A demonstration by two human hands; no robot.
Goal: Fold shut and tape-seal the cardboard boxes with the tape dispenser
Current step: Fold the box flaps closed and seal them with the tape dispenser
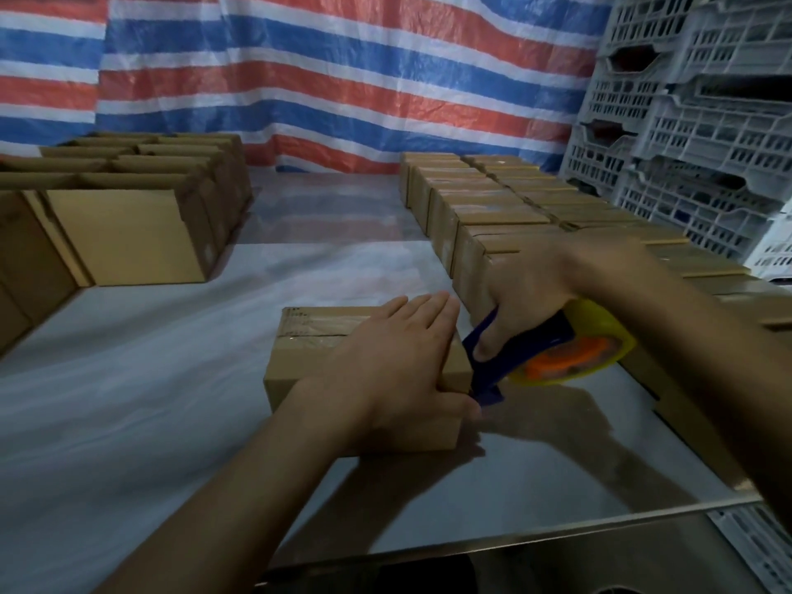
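Note:
A small closed cardboard box lies on the table in front of me, with clear tape along its top seam. My left hand lies flat on the box top, fingers straight, thumb down over the right side. My right hand grips the blue handle of the tape dispenser, which carries an orange core and a yellowish tape roll. The dispenser's blue nose touches the box's right side near the lower corner.
Several sealed boxes stand in rows at the right. Open-flapped boxes are grouped at the left. Grey plastic crates are stacked at the far right. A striped tarp hangs behind. The metal table edge runs close to me.

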